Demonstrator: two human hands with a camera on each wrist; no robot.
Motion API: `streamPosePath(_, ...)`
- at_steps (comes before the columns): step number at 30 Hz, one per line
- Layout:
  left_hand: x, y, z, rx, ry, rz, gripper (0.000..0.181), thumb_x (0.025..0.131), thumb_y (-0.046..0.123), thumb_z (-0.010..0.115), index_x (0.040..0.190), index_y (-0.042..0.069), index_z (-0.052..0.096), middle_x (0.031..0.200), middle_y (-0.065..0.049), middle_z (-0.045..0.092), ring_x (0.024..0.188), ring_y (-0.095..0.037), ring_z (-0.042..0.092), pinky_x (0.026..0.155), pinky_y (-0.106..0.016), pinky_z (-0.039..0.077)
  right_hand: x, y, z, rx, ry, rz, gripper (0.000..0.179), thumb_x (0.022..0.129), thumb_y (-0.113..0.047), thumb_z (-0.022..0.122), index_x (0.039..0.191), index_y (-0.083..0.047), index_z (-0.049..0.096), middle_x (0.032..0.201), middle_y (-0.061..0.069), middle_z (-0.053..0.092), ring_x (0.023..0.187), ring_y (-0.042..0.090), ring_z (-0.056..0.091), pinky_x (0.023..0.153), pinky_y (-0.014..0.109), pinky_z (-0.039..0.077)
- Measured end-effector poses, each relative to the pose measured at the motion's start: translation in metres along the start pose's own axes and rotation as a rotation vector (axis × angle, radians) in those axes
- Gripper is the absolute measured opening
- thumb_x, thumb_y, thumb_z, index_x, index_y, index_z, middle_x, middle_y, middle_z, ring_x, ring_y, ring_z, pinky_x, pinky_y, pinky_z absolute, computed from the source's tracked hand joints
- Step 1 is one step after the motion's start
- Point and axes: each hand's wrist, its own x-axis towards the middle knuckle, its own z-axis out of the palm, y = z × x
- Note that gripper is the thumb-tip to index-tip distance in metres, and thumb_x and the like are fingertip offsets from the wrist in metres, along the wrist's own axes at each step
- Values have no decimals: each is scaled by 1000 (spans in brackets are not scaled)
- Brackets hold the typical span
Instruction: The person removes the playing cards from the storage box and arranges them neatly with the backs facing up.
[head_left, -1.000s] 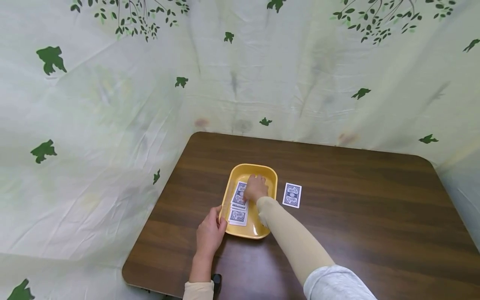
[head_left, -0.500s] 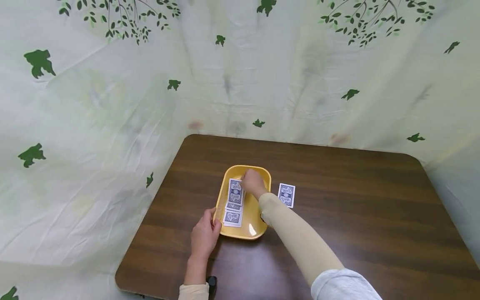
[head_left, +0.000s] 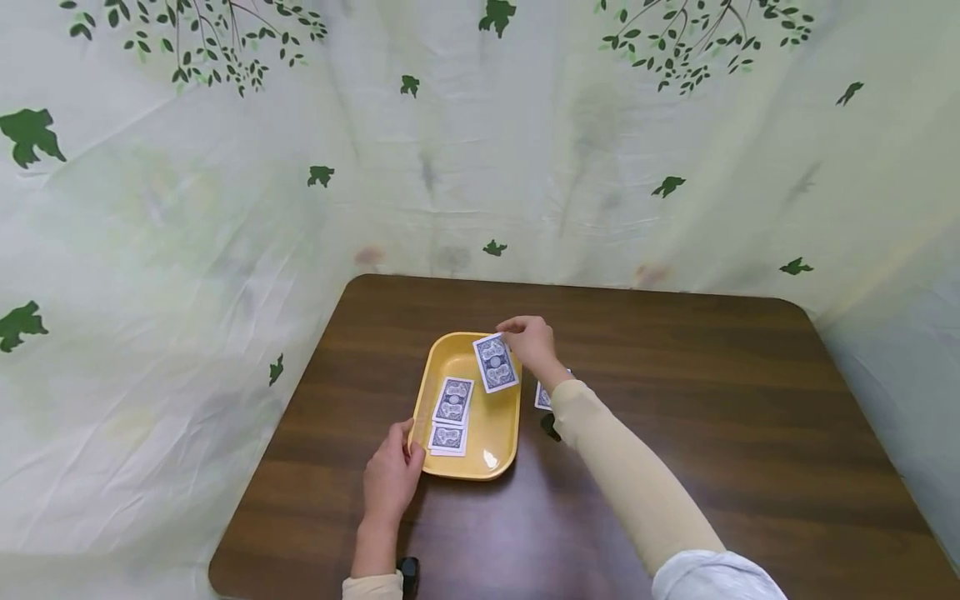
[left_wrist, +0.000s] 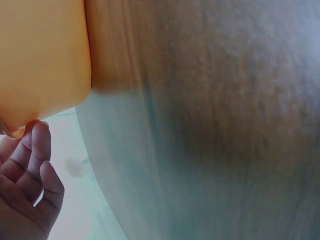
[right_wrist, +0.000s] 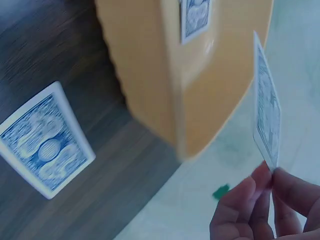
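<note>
A yellow tray (head_left: 497,421) stands on the table, and my left hand (head_left: 392,473) grips its near left rim. In the left wrist view the fingers (left_wrist: 41,145) curl at the tray's edge. My right hand (head_left: 531,343) pinches one blue-backed playing card (head_left: 496,364) by its far edge, above the tray's far right part. The right wrist view has this held card (right_wrist: 266,107) almost edge-on between thumb and fingers. Inside the tray, other playing cards (head_left: 453,401) lie face down in an overlapping column along the left. How many are stacked there is hidden.
Right of the tray, a face-down playing card (right_wrist: 48,145) lies on the table, partly hidden by my right arm in the head view. The brown table (head_left: 712,400) has rounded corners. A pale curtain with green leaf prints (head_left: 495,248) hangs behind it.
My right hand has lifted a card from the column in the tray and moved it up and right. The left hand keeps hold of the rim. The head view has shifted right.
</note>
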Motion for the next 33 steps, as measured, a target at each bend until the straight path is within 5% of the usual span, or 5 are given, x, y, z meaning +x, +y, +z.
streamPosePath(15,0,-4,-1,4,-12,-34,36,89,10,56,123,1,58,69,-3,51,58,-20,47,53,-32,38,13,53,-54,190,222,151,23,91,-12,59,106,-3,74,112,14,66,101,27,56,86,39,44)
streamPosePath(24,1,-3,-1,1,-25,-33,37,89,12,56,124,1,58,70,-4,52,58,-21,48,53,-33,38,14,100,-74,154,318,276,26,88,-11,57,106,-1,73,115,17,65,109,32,52,93,41,39)
streamPosePath(33,2,1,1,9,-39,-55,38,89,13,56,126,2,57,71,-4,53,60,-20,48,55,-32,38,9,134,-79,24,292,324,25,88,-8,56,105,1,72,113,20,65,112,37,52,96,43,39)
